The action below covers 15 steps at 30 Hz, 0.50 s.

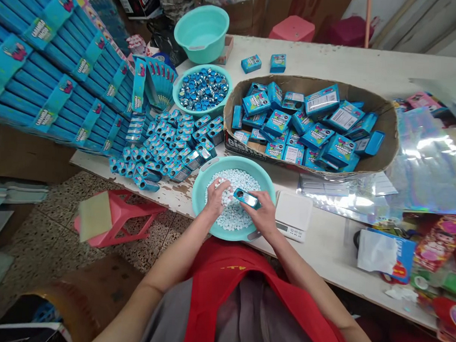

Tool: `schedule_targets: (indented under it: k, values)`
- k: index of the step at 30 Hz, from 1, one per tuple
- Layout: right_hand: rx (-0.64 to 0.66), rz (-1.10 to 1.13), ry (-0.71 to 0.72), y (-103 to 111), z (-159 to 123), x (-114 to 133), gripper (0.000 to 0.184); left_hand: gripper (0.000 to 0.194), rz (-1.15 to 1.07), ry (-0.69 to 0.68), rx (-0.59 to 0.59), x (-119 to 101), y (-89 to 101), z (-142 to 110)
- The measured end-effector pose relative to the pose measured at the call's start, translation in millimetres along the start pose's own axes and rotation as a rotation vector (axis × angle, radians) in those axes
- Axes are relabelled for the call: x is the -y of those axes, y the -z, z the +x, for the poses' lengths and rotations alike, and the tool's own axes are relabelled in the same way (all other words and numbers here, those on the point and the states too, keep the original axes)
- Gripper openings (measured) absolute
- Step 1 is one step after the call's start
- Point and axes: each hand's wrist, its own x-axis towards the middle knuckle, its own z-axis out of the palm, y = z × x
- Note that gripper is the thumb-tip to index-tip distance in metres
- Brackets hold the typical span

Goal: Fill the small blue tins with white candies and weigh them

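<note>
A turquoise basin (200, 182) full of small white candies (235, 221) stands right in front of me. Inside it, at the left, my left hand (216, 196) has its fingers curled around some of the white candies. My right hand (263, 212) grips a small blue box (246, 198) over the basin's right side. The box lies tilted, and a dark round hole shows at its left end. A white kitchen scale (293, 215) sits just right of the basin, close to my right wrist.
Many similar blue boxes (172, 149) stand on the table's left. Behind the basin, a cardboard tray (391, 142) holds more boxes. A bowl of metallic caps (203, 90) and another turquoise basin (201, 33) are farther back. A pink stool (125, 217) stands left.
</note>
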Motion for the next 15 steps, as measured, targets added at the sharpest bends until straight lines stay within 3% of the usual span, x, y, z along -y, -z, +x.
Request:
schedule_targets:
  k: [2, 4, 9, 15]
  values:
    - [0.077, -0.018, 0.012, -2, 0, 5, 0.028, 0.024, -0.286, -0.011, -0.044, -16, -9.4, -8]
    - [0.128, -0.021, 0.024, -2, 0, 13, 0.027, 0.024, -0.4, -0.037, -0.099, -28, -16.4, -12]
    - [0.111, -0.043, 0.028, 6, 3, 30, 0.029, 0.027, -0.437, -0.052, -0.114, -39, -23.4, -11]
    - [0.106, -0.069, -0.004, 13, 7, 29, 0.031, 0.029, -0.423, -0.028, -0.122, -41, -31.4, -7]
